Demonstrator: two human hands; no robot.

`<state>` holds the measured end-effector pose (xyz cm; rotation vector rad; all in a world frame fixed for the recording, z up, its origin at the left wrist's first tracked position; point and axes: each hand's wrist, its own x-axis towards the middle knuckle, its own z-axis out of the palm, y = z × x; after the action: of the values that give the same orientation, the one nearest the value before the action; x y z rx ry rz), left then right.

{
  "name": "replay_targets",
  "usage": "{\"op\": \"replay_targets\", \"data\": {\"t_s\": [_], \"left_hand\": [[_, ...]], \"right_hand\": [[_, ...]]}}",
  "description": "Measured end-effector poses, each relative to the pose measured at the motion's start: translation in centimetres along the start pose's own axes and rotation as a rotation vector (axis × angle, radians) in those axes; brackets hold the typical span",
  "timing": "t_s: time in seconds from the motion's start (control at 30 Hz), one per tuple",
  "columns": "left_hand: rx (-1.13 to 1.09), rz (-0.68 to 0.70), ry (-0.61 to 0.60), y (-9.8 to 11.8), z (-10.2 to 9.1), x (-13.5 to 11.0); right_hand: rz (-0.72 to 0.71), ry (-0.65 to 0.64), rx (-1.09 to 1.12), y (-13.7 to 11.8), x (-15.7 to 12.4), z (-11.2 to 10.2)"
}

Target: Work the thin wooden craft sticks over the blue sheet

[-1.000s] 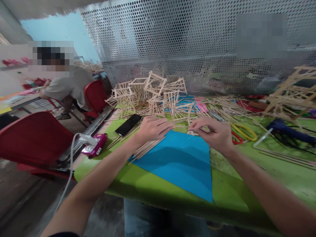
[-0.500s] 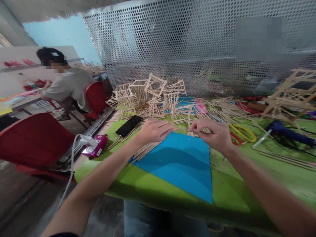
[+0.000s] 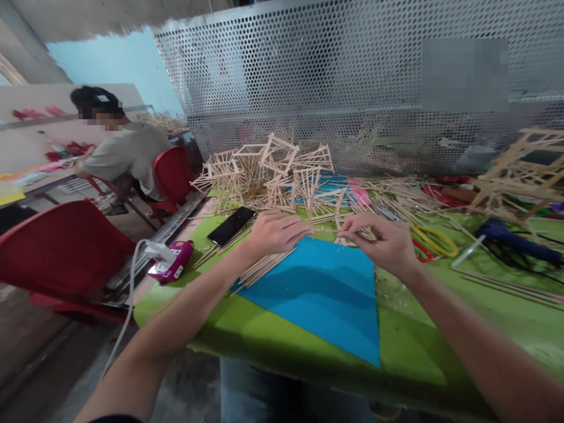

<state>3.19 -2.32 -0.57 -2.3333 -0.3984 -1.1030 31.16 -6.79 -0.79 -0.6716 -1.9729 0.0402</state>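
Thin wooden sticks (image 3: 352, 234) are what we have between our fingers, just past the far corner of the blue sheet (image 3: 321, 291). We judge them very light, stiff along their length but quick to snap, so they are best pinched near the ends. Our right hand (image 3: 383, 244) is closed in a fingertip pinch on one, held level over the sheet's far edge. Our left hand (image 3: 275, 231) reaches toward the stick's other end with fingers nearly straight; whether it grips anything we cannot tell. A loose bundle of sticks (image 3: 259, 267) lies under that hand, beside the sheet's left edge. Beyond the sheet sits a pile of stick frames (image 3: 268, 173); scissors (image 3: 434, 241) lie right of it.
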Motion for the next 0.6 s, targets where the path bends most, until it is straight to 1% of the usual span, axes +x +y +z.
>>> {"op": "replay_targets", "data": {"t_s": [0.1,0.2,0.3,0.37,0.43,0.6], "left_hand": [[0.032,-0.001,0.028,-0.1,0.0,0.0],[0.024,0.008,0.102,-0.1,0.0,0.1],[0.007,0.027,0.157,-0.1,-0.3,0.3],[0.014,0.044,0.165,-0.1,-0.7,0.5],[0.057,0.048,0.146,0.0,-1.1,0.9],[0.193,0.032,0.030,0.8,-1.7,1.7]], "right_hand": [[-0.101,0.103,-0.011,0.0,0.2,0.0],[-0.208,0.184,-0.029,-0.3,0.3,0.0],[-0.265,0.219,-0.050,-0.8,0.5,-0.2],[-0.275,0.206,-0.050,-1.1,0.7,-0.5],[-0.279,0.168,-0.034,-1.3,0.9,-0.8],[-0.272,0.090,-0.029,-1.6,0.8,-0.7]]}}
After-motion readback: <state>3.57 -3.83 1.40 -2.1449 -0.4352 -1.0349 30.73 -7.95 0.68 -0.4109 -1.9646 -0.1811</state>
